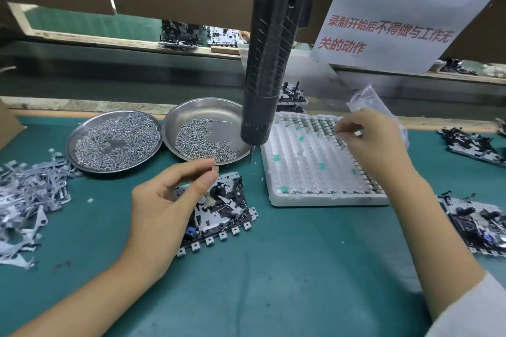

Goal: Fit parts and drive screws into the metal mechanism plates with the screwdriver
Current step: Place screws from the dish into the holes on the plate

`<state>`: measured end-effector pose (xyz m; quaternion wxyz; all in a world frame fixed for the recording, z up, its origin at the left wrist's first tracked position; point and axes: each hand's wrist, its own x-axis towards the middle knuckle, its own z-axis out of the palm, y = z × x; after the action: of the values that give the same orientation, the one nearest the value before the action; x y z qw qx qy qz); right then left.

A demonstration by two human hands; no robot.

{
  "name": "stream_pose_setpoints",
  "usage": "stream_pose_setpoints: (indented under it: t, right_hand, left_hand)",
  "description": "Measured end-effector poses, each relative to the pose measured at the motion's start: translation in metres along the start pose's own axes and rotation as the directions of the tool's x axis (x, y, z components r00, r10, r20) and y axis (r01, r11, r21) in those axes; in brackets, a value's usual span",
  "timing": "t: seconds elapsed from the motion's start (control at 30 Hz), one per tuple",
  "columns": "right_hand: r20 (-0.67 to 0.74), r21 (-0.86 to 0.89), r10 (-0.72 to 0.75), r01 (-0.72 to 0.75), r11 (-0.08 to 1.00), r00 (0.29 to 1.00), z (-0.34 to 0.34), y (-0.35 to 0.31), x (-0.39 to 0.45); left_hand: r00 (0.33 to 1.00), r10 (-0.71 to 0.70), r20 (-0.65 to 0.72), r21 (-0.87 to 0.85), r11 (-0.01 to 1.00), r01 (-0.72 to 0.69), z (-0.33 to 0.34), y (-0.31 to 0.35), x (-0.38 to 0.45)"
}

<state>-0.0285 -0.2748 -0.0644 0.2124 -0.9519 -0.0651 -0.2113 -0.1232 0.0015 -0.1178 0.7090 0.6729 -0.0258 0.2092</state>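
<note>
The mechanism plate (pixel 219 213) is lying flat on the green mat (pixel 273 282) at centre frame, just below the two steel dishes. It is looking like thin stamped sheet metal with square tabs along its lower edge and black plastic levers and a small blue part on top; probably light, stiff and sharp-edged, so it is best held by its bare rim rather than by the delicate fitted parts.

The left hand (pixel 161 208) is hovering over the plate's left side, thumb and forefinger pinched together on something tiny at their tips, likely a screw or spring; I cannot tell which. The right hand (pixel 375 145) is reaching into the white foam tray (pixel 301 172) at centre right, fingertips closing on one of the small parts in its rows; whether one is gripped is unclear.

The electric screwdriver (pixel 268 63), black and ribbed, is hanging untouched at upper centre, its bit above the screw dish (pixel 191 123). The screws are small, shiny and likely slippery.
</note>
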Motion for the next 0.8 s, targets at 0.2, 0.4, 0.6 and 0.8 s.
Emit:
stream_pose_setpoints:
  t: [0.2,0.4,0.6,0.8]
  right_hand:
    - [0.485,0.682,-0.144,-0.269,0.68,0.862,0.001,-0.073,-0.043]
    - [0.46,0.831,-0.138,-0.371,0.414,0.877,0.037,-0.105,-0.074]
    - [0.485,0.838,-0.074,-0.439,0.324,0.871,0.046,-0.108,-0.079]
    - [0.48,0.842,-0.089,-0.431,0.324,0.873,0.047,-0.106,-0.079]
  left_hand:
    - [0.989,0.102,0.103,0.145,0.983,-0.116,0.0,0.001,-0.007]
    - [0.972,0.184,0.144,0.172,0.963,-0.207,-0.001,0.0,-0.009]
    - [0.985,0.115,0.128,0.148,0.98,-0.134,-0.002,-0.004,-0.009]
    - [0.982,0.112,0.154,0.154,0.979,-0.136,-0.005,-0.006,-0.008]
